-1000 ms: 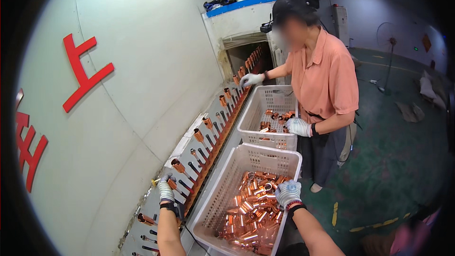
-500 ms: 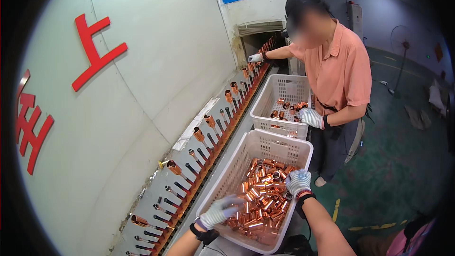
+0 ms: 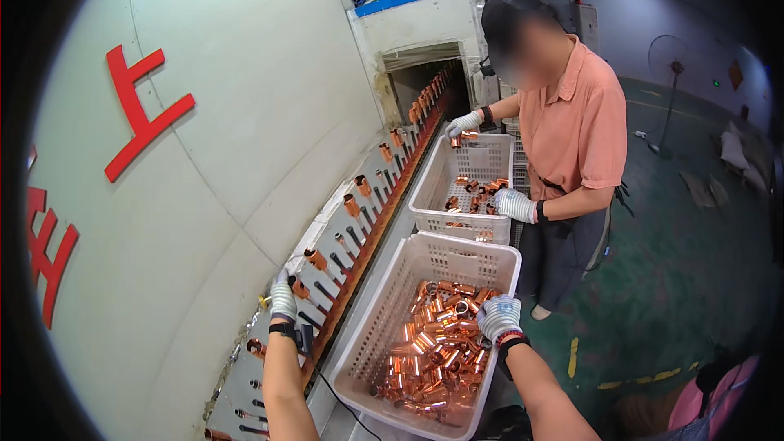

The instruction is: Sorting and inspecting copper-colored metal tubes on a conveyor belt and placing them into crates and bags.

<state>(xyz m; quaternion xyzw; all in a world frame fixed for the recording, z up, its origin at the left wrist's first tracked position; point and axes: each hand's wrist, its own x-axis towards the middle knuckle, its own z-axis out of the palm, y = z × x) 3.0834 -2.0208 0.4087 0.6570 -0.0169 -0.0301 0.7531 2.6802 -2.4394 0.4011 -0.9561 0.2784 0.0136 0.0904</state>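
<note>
Near basket (image 3: 469, 258): white, slotted walls; holds a heap of copper tubes (image 3: 433, 341), too overlapped to count.
Far basket (image 3: 452, 224): white, slotted; fewer copper pieces (image 3: 480, 189) at the bottom.
Count: two baskets holding copper, end to end; two red wall signs (image 3: 149, 122).
Left hand (image 3: 283, 300): gloved, fingers bent beside a copper tube (image 3: 300, 288) in the peg row (image 3: 354, 235); grip cannot be told.
Right hand (image 3: 499, 318): gloved, at near basket's right rim, over the heap; grip cannot be told.
Co-worker (image 3: 572, 122): orange shirt; striped glove (image 3: 465, 122) holds copper above far basket.
Obstruction: black cable (image 3: 349, 410) between left forearm and near basket.
</note>
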